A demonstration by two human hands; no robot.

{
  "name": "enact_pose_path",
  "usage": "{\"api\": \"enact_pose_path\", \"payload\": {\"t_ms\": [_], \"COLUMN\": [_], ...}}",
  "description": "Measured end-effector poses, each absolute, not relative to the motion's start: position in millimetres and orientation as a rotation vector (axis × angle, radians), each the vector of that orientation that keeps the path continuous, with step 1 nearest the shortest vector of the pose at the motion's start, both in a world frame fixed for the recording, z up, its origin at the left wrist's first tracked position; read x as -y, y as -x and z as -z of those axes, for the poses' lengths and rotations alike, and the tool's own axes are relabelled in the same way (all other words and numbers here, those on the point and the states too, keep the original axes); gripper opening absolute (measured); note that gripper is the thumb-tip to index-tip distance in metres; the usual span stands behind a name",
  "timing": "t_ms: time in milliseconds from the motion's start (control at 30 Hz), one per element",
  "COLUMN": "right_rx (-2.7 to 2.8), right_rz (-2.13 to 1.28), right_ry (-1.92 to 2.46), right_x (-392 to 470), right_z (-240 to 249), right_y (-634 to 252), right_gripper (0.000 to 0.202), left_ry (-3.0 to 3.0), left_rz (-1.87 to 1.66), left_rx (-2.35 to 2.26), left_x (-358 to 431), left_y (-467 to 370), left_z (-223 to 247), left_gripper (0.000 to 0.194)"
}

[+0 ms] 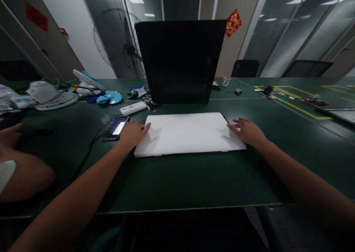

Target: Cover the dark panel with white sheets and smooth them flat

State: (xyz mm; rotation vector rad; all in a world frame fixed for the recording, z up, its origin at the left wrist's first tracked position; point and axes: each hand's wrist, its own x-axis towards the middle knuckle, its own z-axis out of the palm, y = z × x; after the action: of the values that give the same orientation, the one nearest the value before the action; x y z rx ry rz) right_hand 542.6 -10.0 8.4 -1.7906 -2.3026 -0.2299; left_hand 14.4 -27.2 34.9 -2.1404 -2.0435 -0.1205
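Observation:
A flat white rectangular panel point(185, 133) with a thin dark rim lies on the green table in front of me. My left hand point(132, 133) rests at its left edge, thumb over the white surface and fingers stretched outward. At the opposite edge is my right hand point(246, 130), fingers spread, with the fingertips touching the panel's right side. Neither hand is closed around anything. Just left of my left hand lies a phone point(115, 128), its screen partly lit. Behind the panel stands a large black screen-like sheet point(183, 61), upright and slightly tilted.
A white power strip-like block point(133, 108), a blue fan blade point(109, 97) and white fan parts point(57, 100) lie to the left. Another person's arm point(24, 174) rests on the left side. Small tools point(317, 101) and another panel point(342, 115) are at right.

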Motion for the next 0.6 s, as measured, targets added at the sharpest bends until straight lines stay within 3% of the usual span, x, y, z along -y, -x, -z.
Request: {"api": "enact_pose_path", "payload": {"t_ms": [300, 600], "right_rx": [2.269, 2.279], "right_rz": [0.151, 0.244], "right_ry": [1.798, 1.874], "right_x": [15.4, 19.9], "right_z": [-16.7, -23.2], "right_y": [-537.7, -536.5], "right_gripper": [0.05, 0.052], "left_ry": [2.028, 1.954], "left_rz": [0.062, 0.017], "left_rx": [2.161, 2.24], "left_x": [32.9, 35.1], "left_y": [-20.1, -23.9], "left_z": [-45.4, -51.5], "left_gripper": [0.082, 0.08]}}
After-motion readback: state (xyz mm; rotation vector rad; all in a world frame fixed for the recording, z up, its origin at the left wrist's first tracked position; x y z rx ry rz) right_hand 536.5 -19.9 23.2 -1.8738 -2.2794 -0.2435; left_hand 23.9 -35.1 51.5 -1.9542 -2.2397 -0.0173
